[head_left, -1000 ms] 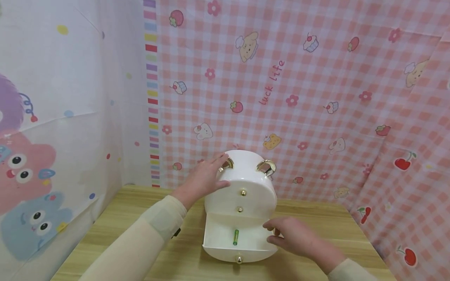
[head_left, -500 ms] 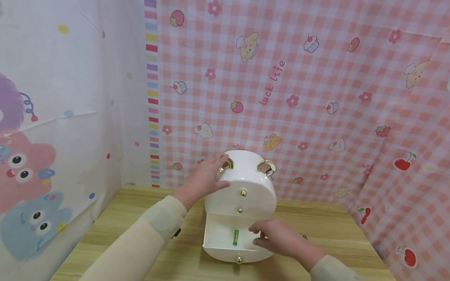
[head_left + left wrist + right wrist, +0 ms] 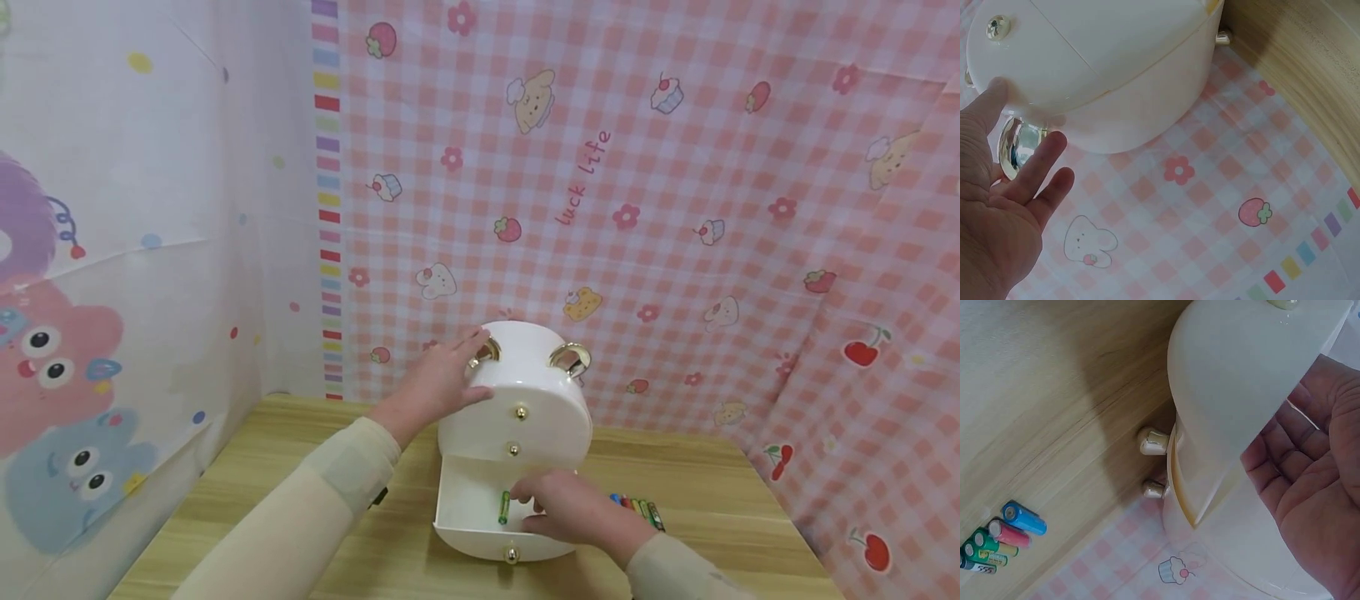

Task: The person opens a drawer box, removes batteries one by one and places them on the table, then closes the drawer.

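Observation:
A round white drawer box (image 3: 517,350) with gold ring-like ears and gold knobs stands on the table, its lowest drawer (image 3: 468,492) pulled out. In that drawer lies a green battery (image 3: 504,507). My left hand (image 3: 438,379) rests at the box's upper left, around the gold ear (image 3: 1013,147), with the thumb on the front edge. Over the drawer's right part is my right hand (image 3: 566,504), loosely bent, its index fingertip right beside the battery. In the right wrist view the drawer front (image 3: 1247,369) hides those fingertips.
A row of several coloured batteries (image 3: 637,508) lies on the wooden table (image 3: 690,475) to the right of the box, partly behind my right wrist. A pink checked cloth (image 3: 675,250) hangs behind the table, and a white printed cloth (image 3: 172,333) at the left.
My right hand has moved left over the drawer, up to the green battery. The row of batteries on the table has come into sight behind it. My left hand has stayed in place.

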`<action>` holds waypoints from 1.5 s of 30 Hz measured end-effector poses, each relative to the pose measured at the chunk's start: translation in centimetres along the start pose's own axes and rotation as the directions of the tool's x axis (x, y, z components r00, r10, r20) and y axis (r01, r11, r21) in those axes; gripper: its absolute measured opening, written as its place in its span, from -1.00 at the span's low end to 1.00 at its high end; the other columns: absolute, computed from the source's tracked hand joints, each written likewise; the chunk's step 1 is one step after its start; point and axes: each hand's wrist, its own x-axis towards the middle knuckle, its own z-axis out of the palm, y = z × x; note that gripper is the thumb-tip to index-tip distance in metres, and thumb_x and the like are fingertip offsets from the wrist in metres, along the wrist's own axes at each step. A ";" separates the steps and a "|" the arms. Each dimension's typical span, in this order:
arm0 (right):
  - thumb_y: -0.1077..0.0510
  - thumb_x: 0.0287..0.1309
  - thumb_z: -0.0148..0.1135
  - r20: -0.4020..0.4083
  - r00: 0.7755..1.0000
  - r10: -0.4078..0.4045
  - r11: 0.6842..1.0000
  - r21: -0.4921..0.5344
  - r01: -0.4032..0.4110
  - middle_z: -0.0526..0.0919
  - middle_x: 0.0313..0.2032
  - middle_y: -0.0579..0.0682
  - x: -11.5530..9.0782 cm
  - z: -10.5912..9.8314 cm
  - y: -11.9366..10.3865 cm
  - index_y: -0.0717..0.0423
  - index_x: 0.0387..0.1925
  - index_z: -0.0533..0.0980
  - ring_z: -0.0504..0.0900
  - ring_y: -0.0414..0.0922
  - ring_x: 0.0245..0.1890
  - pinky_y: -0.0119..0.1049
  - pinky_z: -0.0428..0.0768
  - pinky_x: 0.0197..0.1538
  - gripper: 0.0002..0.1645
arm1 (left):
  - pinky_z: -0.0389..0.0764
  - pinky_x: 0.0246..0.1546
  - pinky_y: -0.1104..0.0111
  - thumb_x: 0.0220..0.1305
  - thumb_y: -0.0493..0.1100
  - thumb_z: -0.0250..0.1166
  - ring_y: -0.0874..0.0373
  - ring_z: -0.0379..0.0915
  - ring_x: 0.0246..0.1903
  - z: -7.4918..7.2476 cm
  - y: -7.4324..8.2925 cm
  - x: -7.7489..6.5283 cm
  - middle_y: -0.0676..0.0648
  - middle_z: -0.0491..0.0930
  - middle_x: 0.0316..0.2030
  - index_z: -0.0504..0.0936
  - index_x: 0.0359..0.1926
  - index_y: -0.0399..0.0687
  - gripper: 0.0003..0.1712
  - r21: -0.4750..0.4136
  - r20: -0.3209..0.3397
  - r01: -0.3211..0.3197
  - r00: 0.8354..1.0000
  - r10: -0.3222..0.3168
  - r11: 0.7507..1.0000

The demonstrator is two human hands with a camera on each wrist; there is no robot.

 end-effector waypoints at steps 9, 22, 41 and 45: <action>0.15 0.15 0.61 0.058 0.998 -0.001 1.000 0.004 0.001 0.84 -0.02 0.01 1.6 0.8 0.5 0.13 0.05 0.72 0.79 -0.19 -0.28 -0.39 0.72 -0.18 -0.57 | 0.57 0.41 -0.17 0.33 0.19 0.51 -0.44 0.48 0.38 0.1 -0.2 0.0 -0.10 0.22 0.66 0.21 0.68 -0.01 0.07 0.023 0.007 0.003 1.000 -0.003 1.000; 0.28 -0.16 0.58 -0.035 0.998 -0.054 0.989 -0.137 0.049 0.83 -0.19 -0.12 3.1 2.9 1.5 0.01 -0.24 0.80 0.74 -0.24 -0.18 -0.37 0.72 -0.07 -0.67 | 0.58 0.39 -0.16 0.32 0.21 0.51 -0.42 0.49 0.38 0.3 0.0 0.3 -0.08 0.22 0.66 0.21 0.68 0.00 0.07 0.043 0.003 -0.005 1.000 0.004 0.999; 0.24 0.08 0.55 -0.013 0.996 -0.089 0.986 -0.144 0.086 0.78 -0.19 -0.15 4.4 4.2 1.2 -0.03 -0.15 0.77 0.66 -0.31 -0.18 -0.41 0.69 -0.03 -0.73 | 0.58 0.39 -0.19 0.34 0.17 0.51 -0.42 0.50 0.37 0.2 -0.3 -0.1 -0.11 0.25 0.65 0.24 0.66 -0.03 0.04 0.024 -0.003 -0.011 1.000 0.011 1.000; 0.21 0.12 0.57 0.005 0.992 -0.126 0.978 -0.165 0.125 0.81 -0.02 -0.12 4.5 4.2 1.3 -0.07 -0.08 0.79 0.74 -0.21 0.05 -0.34 0.71 0.16 -0.70 | 0.59 0.37 -0.19 0.33 0.17 0.51 -0.43 0.50 0.36 0.2 -0.2 -0.1 -0.11 0.24 0.65 0.24 0.66 -0.02 0.04 0.031 -0.003 -0.010 1.000 0.010 0.999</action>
